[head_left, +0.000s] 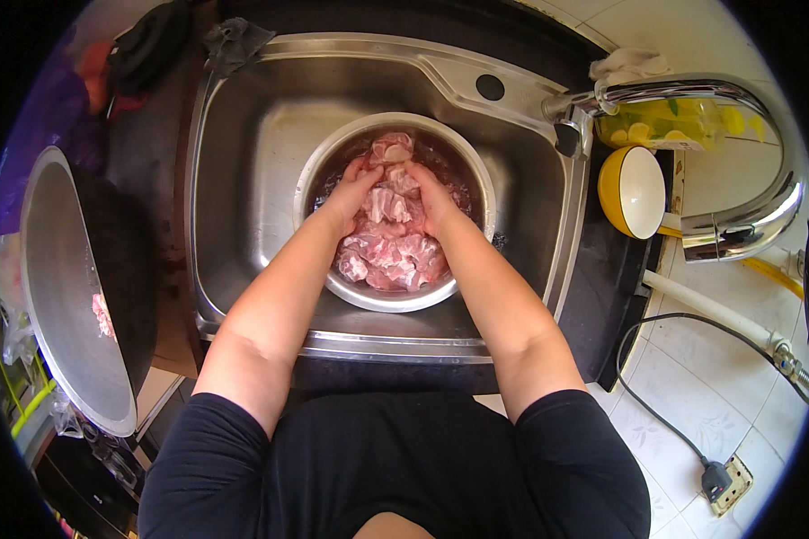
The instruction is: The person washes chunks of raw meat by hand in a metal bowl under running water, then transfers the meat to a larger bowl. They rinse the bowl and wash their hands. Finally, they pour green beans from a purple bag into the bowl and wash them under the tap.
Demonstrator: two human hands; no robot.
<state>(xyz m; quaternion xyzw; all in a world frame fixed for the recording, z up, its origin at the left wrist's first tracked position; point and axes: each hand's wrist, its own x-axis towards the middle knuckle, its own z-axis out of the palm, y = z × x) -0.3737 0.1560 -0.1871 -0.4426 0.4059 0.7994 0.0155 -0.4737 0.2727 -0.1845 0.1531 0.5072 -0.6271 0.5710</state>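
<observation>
A round metal basin [307,175] rests in the sink, filled with reddish water and pale pink chunks of raw meat [391,256]. Both of my hands reach into it, one at each side of the meat pile. My left hand [354,190] curls around chunks from the left, its fingertips partly hidden among them. From the right, my right hand [431,196] presses on the same chunks, its fingers curved inward. Between the hands some meat is gathered, and a larger piece [392,147] lies just beyond the fingertips.
The stainless steel sink [243,189] surrounds the basin. A chrome faucet [786,162] arches at the right, near a yellow bowl [632,192] with a white inside. At the left a large metal bowl [63,296] holds some meat bits. A black plug [716,481] sits in a wall socket.
</observation>
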